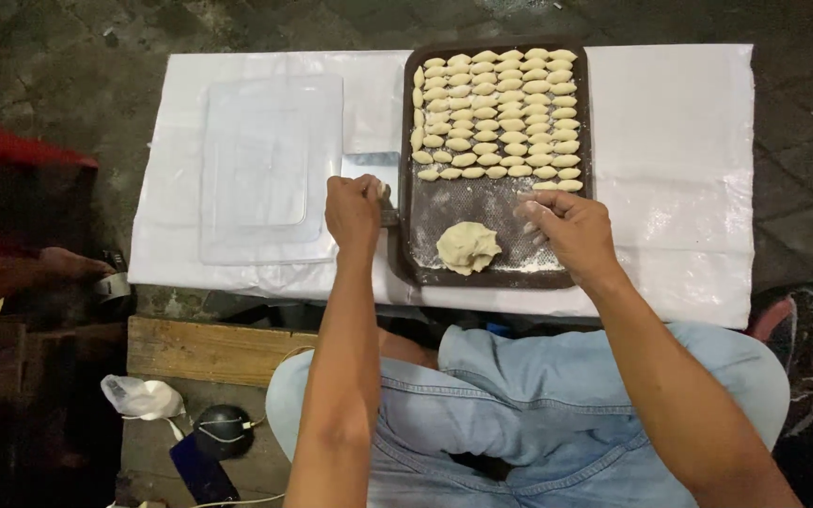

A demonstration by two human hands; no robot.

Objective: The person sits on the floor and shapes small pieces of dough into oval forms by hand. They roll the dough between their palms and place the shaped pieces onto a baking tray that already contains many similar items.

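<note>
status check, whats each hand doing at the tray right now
Left hand grips flat metal scraper at dark tray's left edge. Right hand pinches small dough piece by bottom row of shaped pieces. Pale dough lump lies between hands, unobstructed.

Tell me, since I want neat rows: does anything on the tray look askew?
Mostly tidy. A few dough pieces stand upright along the tray left edge, crosswise to the rows, and loose flour dusts its bare part.

Both hands (355,212) (571,226) at floured dough tray (406,235)

Dark cracked stone floor (68,66) fills the frame's edges; a white-covered desk (689,122) spans the middle, a wooden plank (209,350) lower left.
</note>
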